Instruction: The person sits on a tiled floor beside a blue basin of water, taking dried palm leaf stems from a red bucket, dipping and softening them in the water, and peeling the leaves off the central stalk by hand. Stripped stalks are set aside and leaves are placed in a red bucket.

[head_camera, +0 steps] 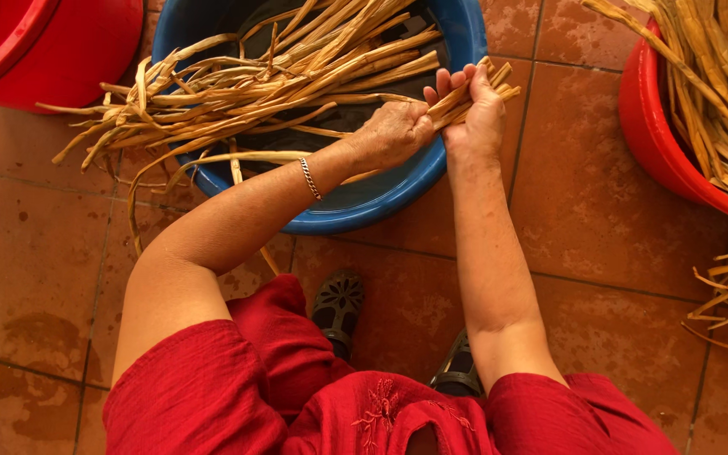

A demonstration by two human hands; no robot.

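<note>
Head view: both hands' grip (436, 118) closed around dried leaf strips (297, 76) over blue tub (381, 206).

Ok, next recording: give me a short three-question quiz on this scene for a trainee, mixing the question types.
1. True or false: both hands grip the same bundle of long tan dried plant strips.
2. Which container does that bundle lie across? A) the round blue plastic tub B) the red plastic tub at the right edge C) the red plastic tub at the top left
3. Fill in: the thin metal chain bracelet sits on the ___ wrist.

Key
1. True: the left hand and right hand close on its cut ends.
2. A
3. left
</note>
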